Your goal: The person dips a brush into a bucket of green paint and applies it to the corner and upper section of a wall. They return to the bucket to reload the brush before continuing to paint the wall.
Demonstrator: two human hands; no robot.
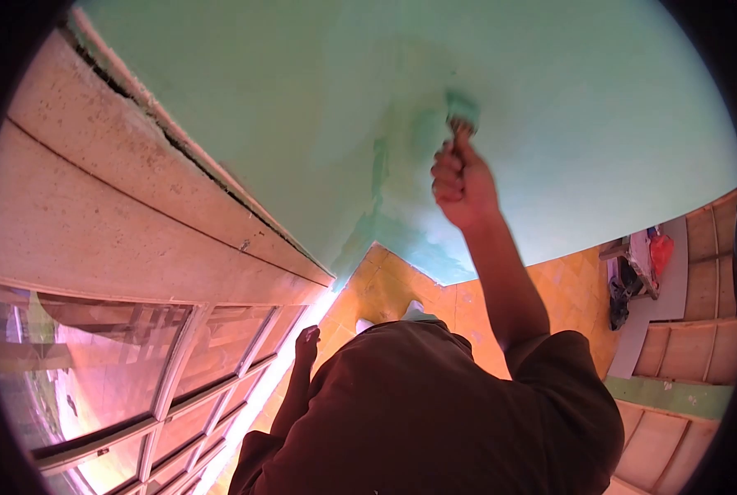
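Observation:
My right hand (465,183) is raised and wrapped round the handle of a paintbrush (461,109), thumb along the handle. The brush's bristle end is up against the green wall (566,107), slightly blurred. Darker, wet-looking green patches (381,173) show on the wall to the left of the brush and down towards the floor corner. My left hand (307,338) hangs low at my left side, small in view, its fingers curled in, with no object visible in it. It is nearest to the glazed window frame (170,363).
A pale wooden board panel (137,181) with a ragged edge meets the wall on the left. Yellow floor tiles (385,285) lie under my feet. To the right stands a low bench (641,264) with a red bag (661,252) and dark items.

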